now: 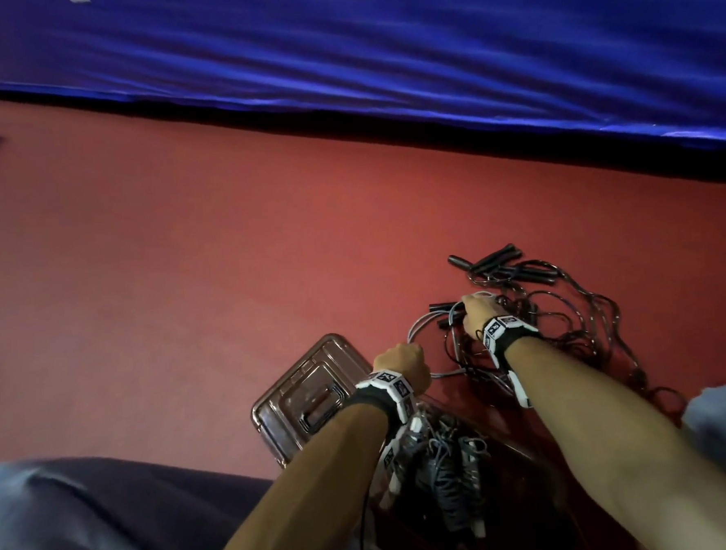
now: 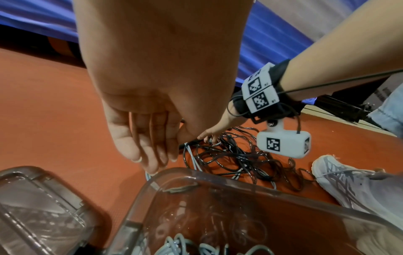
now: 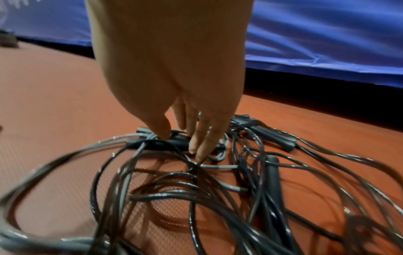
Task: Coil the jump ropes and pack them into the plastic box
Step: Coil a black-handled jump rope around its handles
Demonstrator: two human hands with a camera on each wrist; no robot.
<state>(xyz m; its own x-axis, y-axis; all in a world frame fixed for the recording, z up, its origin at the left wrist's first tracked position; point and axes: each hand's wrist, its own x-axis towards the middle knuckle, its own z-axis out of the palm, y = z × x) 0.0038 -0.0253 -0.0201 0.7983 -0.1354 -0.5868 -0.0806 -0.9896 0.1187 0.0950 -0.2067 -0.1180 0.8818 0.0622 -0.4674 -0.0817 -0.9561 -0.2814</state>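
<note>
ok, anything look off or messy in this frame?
Only the loose jump ropes: a tangled, uncoiled heap on the red floor beside the plastic box, cords crossing each other. The box lid lies off on the floor. Nothing looks spilled or broken.

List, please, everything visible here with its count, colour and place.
Loose jump ropes: tangled pile, count unclear, black and grey cords with black handles, on the floor right of the box.
Coiled ropes: several, grey, inside the box.
Plastic box: one, clear, nearest the person.
Lid: one, clear, on the floor left of the box.
Floor: red.
Mat: blue, beyond the floor.
Shoe: one, grey-white, beside the pile.
Left hand: over the box edge.
Right hand: reaching into the pile.
</note>
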